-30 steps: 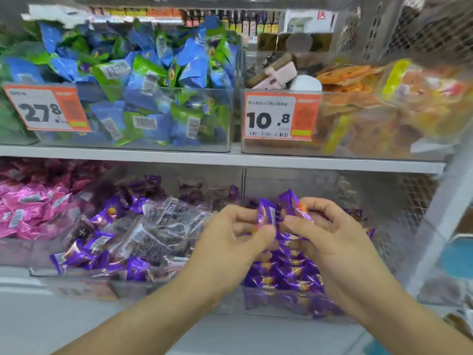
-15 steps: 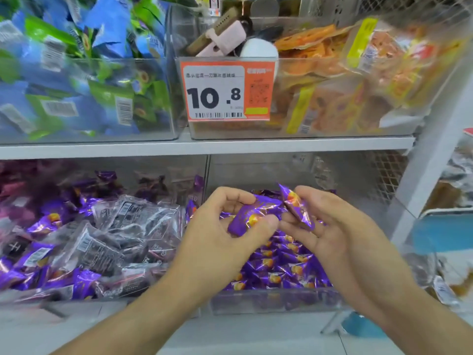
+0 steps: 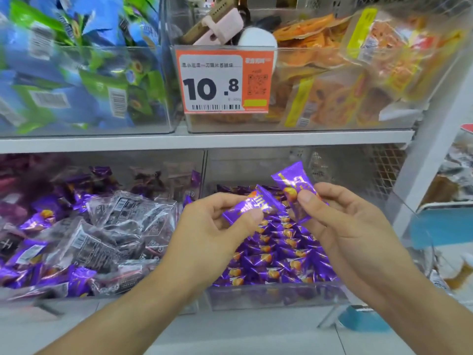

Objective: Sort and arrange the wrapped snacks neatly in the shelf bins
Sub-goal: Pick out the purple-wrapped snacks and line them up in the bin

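My left hand [image 3: 217, 226] pinches a purple wrapped snack [image 3: 252, 204] lying almost flat. My right hand [image 3: 340, 221] grips a second purple snack [image 3: 290, 187], tilted with its top end up. Both hands hover above a clear bin [image 3: 276, 295] on the lower shelf, where purple snacks [image 3: 276, 254] lie in tidy rows. To its left another clear bin holds a loose heap of purple snacks [image 3: 38, 219] mixed with clear-wrapped dark snacks [image 3: 102, 231].
On the upper shelf [image 3: 204, 140] stand a bin of blue and green packets [image 3: 76, 67] and a bin of orange packets [image 3: 345, 80] with a 10.8 price tag [image 3: 225, 80]. A white upright post [image 3: 435, 139] and wire mesh close the right side.
The view has shifted right and closer to the shelf. My hands have drawn slightly apart, each with its own purple snack, and the right one now holds its snack more upright.
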